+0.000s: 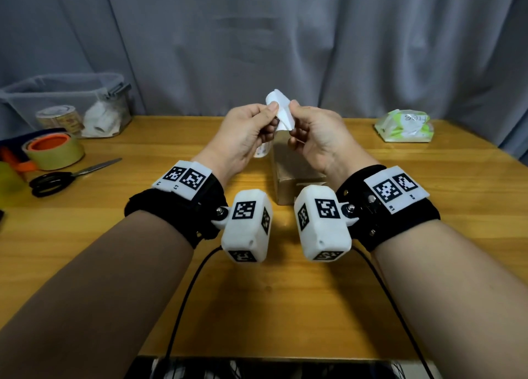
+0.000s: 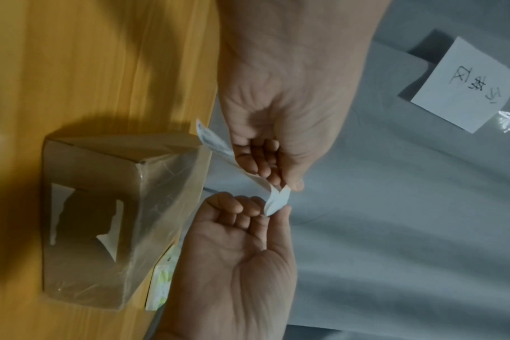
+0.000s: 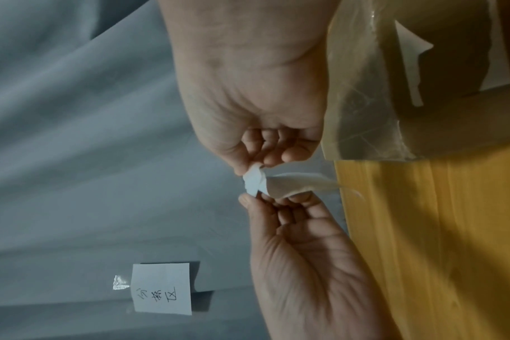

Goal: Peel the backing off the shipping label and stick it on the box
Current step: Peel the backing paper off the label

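1. Up above the wooden table (image 1: 371,264), both hands meet over the far end of the cardboard box (image 1: 291,176), holding the white shipping label (image 1: 281,108) between them.
2. Left hand (image 1: 243,136): thumb and fingertips pinch one edge of the label, the other fingers curled in toward the palm; a printed part of the sheet hangs below this hand.
3. Right hand (image 1: 317,136): thumb and forefinger pinch the facing edge, so the paper curls and splits into two layers where the hands meet. Which layer is backing and which sticker cannot be told.
4. Box: it lies on the table under the hands, wrapped in clear film, with torn white paper remnants on one face, seen in the left wrist view (image 2: 96,220).
5. Left side of the table: black scissors (image 1: 57,178), a tape roll with an orange core (image 1: 54,150) and a clear plastic bin (image 1: 65,104).
6. Far right: a green and white packet (image 1: 404,126).
7. Behind hangs a grey curtain (image 1: 285,36) with a handwritten note (image 3: 162,288) taped on.
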A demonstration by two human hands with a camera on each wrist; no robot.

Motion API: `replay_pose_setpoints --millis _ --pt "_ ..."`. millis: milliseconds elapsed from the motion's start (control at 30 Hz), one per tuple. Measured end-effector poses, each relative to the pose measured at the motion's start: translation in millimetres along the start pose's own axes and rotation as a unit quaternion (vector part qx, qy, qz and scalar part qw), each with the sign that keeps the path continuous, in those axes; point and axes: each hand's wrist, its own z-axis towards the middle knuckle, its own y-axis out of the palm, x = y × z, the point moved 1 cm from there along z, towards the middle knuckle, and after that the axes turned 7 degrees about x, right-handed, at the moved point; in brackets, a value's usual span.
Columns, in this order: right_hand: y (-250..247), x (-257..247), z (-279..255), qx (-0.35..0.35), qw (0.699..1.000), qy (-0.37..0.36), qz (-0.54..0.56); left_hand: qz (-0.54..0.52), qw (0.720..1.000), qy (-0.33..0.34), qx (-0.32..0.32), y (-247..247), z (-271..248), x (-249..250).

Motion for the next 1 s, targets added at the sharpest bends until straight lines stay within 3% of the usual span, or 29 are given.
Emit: replay_pose_setpoints --millis 233,433,567,700,767,867,1000 --pt "3.9 -0.1 1.6 0.019 1.0 -0.007 0.001 -0.045 0.999 -0.015 0.011 -1.2 0.4 -1.1" --pt "5.9 -0.1 -4.1 -0.034 0.994 -0.09 -0.044 -0.058 0.998 -0.007 -0.005 -3.3 -1.2 2.9" --pt "4.7 -4.1 -4.3 -0.02 0.989 -0.125 -0.073 -0.076 0.996 -0.035 0.01 -4.9 -0.3 7.7" --pt "6.3 -6.2 -6.2 0.003 0.982 -0.163 -0.091 0.056 0.996 0.071 -0.004 -4.3 -5.2 7.1" --pt "7.7 -6.1 -6.3 0.002 0.978 -0.18 -0.104 0.073 0.994 0.087 0.005 -4.5 -4.6 6.2" --pt "7.6 -4.3 -4.0 -0.002 0.978 -0.178 -0.113 0.076 0.995 0.063 -0.021 -4.4 -3.3 6.2" --pt "3.4 -4.7 0.8 -0.002 0.989 -0.118 -0.086 0.064 0.996 0.024 -0.057 -7.1 -2.9 4.9"
